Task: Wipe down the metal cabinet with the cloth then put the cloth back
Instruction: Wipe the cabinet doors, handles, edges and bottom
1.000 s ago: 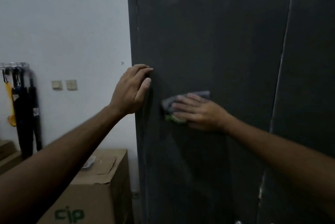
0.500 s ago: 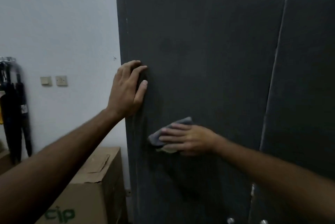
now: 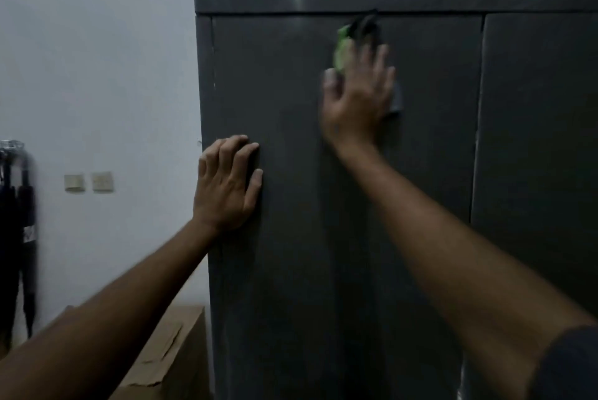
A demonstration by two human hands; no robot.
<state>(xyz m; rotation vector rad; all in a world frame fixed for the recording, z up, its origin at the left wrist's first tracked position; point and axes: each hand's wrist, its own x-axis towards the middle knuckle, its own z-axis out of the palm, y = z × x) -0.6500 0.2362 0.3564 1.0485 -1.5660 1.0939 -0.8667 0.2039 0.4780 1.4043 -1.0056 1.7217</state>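
Cardboard box (image 3: 168, 354): nearest, at 7 o'clock, beside cabinet base.
Left hand (image 3: 226, 182): at 9 o'clock of centre, fingers slightly bent and spread, braced against left door edge, holding nothing.
Right hand (image 3: 357, 98): at 12 o'clock, blurred; fingers straight and spread wide, pressing cloth to door.
Cloth (image 3: 343, 46): grey-green, between palm and door, just under top rail.
Metal cabinet (image 3: 291, 270): dark, doors closed; wiping probably mid-course.
Risk: cloth only pressed, not gripped, so likely to slip and drop on a fast stroke.
Wall switches (image 3: 89, 181): farthest, at 9 o'clock.
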